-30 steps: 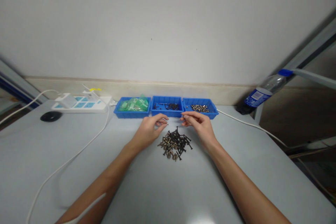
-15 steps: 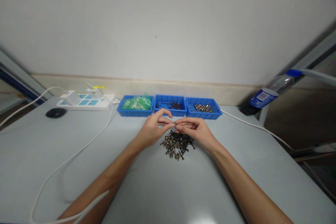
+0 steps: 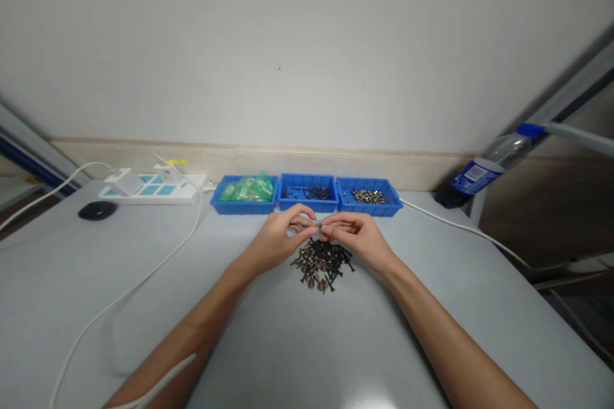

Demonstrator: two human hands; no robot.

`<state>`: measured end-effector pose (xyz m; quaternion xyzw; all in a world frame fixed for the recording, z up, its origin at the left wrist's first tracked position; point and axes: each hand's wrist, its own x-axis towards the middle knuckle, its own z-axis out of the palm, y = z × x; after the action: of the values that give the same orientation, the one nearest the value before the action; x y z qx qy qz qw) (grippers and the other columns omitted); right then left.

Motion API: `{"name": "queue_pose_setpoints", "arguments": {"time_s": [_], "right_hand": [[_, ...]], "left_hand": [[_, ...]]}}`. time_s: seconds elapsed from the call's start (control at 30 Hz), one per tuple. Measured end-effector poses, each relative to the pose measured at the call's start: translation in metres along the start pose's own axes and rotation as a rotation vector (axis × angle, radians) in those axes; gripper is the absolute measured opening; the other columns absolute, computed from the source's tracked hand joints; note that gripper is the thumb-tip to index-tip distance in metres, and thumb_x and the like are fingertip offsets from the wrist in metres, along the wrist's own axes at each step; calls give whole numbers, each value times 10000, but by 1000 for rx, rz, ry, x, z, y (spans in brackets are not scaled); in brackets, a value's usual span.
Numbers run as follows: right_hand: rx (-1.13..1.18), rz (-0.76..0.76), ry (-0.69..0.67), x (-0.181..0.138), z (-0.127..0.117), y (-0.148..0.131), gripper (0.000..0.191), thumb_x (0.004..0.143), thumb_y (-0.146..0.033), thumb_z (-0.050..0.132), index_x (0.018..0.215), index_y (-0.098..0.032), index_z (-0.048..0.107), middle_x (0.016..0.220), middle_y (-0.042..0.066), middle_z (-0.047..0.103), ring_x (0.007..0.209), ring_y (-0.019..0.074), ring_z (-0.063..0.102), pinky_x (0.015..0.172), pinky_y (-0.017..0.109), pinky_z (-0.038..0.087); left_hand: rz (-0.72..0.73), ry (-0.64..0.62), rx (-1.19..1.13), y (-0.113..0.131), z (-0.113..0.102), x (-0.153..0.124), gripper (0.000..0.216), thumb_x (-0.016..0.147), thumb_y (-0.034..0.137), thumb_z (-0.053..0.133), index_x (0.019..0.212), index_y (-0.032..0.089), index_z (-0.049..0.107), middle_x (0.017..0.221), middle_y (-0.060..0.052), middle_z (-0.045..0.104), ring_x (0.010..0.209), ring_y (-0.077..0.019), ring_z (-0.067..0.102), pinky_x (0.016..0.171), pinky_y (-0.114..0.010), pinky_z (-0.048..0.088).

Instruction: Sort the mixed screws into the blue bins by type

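Both my hands meet just above a heap of mixed black and brassy screws (image 3: 322, 265) on the grey table. My right hand (image 3: 359, 234) pinches a small screw (image 3: 320, 227) between thumb and fingers, though its details are too small to see. The thumb and a finger of my left hand (image 3: 281, 234) close on the same screw from the other side, its index finger arched above. Beyond the hands stand three blue bins: the left bin (image 3: 244, 208) with green plastic bags, the middle bin (image 3: 307, 206) with dark screws, the right bin (image 3: 371, 209) with brassy pieces.
A white power strip (image 3: 192, 192) with plugs and a black round object (image 3: 97, 210) lie at the left. A white cable (image 3: 139, 284) crosses the left side and passes over my left forearm. A bottle with dark drink (image 3: 474, 177) leans at the right.
The view has shifted slightly. My hands stay together above the heap, with the fingertips moving only a little around the small screw.
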<state>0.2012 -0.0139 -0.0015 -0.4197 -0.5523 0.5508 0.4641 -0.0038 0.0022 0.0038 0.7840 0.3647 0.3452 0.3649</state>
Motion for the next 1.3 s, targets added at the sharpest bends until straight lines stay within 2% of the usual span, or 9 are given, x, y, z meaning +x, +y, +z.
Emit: {"name": "queue_pose_setpoints", "arguments": {"time_s": [0.13,0.27,0.37,0.53,0.63,0.8,0.97,1.17,1.3], "right_hand": [[6,-114,214,3,-4,0,246,710,-369,807,873,-190,764,808,72,771,756,212,732,801,384,579],[56,-204,496,8,-12,4,284,740,-342,778,983,-195,756,1008,97,770,879,241,739,895,440,565],[73,-179,574,10,-15,7,347,713,-319,782,1033,-189,746,1098,112,747,886,254,739,884,463,571],[41,-142,535,8,-13,4,348,714,-323,765,1034,-189,743,1099,114,743,783,231,735,757,421,590],[8,-144,509,7,-11,3,308,728,-328,748,1007,-198,747,1078,100,748,754,215,725,707,390,581],[-10,-155,475,7,-12,4,251,741,-336,740,948,-194,756,1025,87,755,709,185,704,670,344,557],[-24,-142,456,7,-11,3,253,746,-359,738,939,-196,754,1023,86,751,694,182,697,658,335,545],[-13,-121,440,6,-9,1,263,739,-373,750,922,-184,750,946,79,763,651,166,685,648,315,535],[-34,-105,360,6,-8,2,245,752,-356,731,922,-180,745,844,70,766,630,163,676,649,314,540]], "left_hand": [[54,-80,262,-13,-4,-1,92,878,209,631,953,178,673,863,-30,726,792,-160,667,772,-298,503],[85,-111,367,-24,-7,-2,86,861,207,646,929,175,688,825,-32,693,769,-165,633,752,-301,483],[101,-107,375,-27,-5,-3,73,857,199,653,922,178,680,805,-24,671,759,-162,618,737,-292,471],[108,-130,394,-26,-2,-2,20,863,173,654,868,165,672,820,-35,666,791,-172,616,750,-297,456],[106,-139,411,-24,-2,-2,63,888,166,619,856,159,673,829,-45,669,804,-176,614,758,-302,452],[107,-161,406,-22,-2,-2,85,895,209,618,842,166,667,822,-45,664,805,-181,608,754,-308,454],[121,-169,422,-26,-1,-4,67,889,157,593,842,167,640,831,-43,646,821,-185,596,761,-312,455],[127,-129,464,-21,-6,-4,91,920,137,524,872,157,599,869,-60,640,825,-186,595,766,-315,483],[87,-49,332,-11,-8,0,73,923,182,557,889,162,618,823,-39,697,753,-162,652,730,-289,524]]}}
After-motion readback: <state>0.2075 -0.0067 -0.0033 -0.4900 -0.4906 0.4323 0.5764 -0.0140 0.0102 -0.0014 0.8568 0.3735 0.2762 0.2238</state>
